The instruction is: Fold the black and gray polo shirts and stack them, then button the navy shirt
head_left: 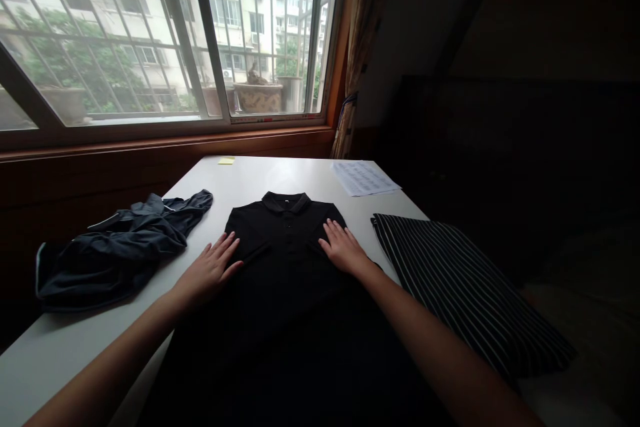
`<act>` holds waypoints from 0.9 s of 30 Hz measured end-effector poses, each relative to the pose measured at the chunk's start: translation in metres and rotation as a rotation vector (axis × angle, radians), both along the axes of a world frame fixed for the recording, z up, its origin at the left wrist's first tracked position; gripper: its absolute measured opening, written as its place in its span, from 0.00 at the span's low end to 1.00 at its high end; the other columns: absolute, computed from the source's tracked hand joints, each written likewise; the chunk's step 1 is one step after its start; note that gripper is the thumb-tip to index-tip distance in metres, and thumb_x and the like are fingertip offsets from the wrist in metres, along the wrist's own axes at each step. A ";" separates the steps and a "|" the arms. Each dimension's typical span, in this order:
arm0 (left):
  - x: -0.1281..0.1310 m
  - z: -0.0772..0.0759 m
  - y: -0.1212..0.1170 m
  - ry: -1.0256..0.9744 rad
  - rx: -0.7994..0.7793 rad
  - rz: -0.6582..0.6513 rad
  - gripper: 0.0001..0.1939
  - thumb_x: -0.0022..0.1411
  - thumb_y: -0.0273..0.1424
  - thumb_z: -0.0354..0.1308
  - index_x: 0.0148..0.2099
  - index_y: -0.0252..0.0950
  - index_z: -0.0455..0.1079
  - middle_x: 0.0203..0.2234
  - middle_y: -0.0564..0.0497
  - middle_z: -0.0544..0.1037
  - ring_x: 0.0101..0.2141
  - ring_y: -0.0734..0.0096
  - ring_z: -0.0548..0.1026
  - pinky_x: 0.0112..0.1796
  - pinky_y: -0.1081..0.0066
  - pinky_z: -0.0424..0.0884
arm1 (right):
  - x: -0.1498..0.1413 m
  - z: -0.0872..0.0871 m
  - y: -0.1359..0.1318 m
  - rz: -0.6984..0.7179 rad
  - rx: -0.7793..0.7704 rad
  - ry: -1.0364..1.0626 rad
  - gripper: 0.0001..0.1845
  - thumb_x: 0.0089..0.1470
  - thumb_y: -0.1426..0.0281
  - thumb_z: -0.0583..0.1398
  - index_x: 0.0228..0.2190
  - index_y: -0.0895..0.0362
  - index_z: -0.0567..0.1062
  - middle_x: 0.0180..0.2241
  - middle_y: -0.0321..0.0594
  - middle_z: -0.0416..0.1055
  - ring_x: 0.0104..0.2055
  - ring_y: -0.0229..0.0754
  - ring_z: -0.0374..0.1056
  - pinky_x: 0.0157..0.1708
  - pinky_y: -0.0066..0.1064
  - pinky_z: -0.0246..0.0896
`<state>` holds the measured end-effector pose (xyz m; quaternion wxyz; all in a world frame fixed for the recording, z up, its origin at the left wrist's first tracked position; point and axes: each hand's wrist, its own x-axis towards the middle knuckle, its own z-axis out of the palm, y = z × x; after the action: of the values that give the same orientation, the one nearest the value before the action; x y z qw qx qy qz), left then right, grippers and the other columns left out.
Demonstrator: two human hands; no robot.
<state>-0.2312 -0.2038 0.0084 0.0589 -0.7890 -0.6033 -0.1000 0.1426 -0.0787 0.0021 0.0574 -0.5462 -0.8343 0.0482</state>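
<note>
A black polo shirt [287, 293] lies front side up on the white table [245, 177], its collar toward the window and its short sleeves turned in over the chest. My left hand [213, 263] rests flat at the shirt's left edge, fingers spread, by the left sleeve. On the opposite side, my right hand [343, 247] lies open with its fingers on the right sleeve near the shoulder. Neither hand grips the cloth. The lower part of the shirt is very dark, so its hem cannot be made out.
A crumpled dark garment [125, 250] with light piping lies at the left table edge. On the right, a black-and-white striped cloth [465, 280] hangs partly over the edge. Printed sheets [365, 178] and a yellow sticky note [226, 161] lie at the far end, below the window [210, 33].
</note>
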 end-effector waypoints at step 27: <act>0.010 -0.018 -0.155 0.181 0.140 -0.061 0.37 0.70 0.50 0.49 0.74 0.47 0.42 0.70 0.45 0.56 0.64 0.50 0.63 0.59 0.51 0.65 | 0.025 0.005 -0.060 0.082 0.057 -0.038 0.37 0.68 0.52 0.43 0.68 0.63 0.55 0.71 0.48 0.44 0.73 0.50 0.39 0.70 0.46 0.34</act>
<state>-0.2213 -0.3591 -0.0094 0.1649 -0.8067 -0.5630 -0.0718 0.1675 -0.1383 0.0068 0.0549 -0.5107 -0.8578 0.0164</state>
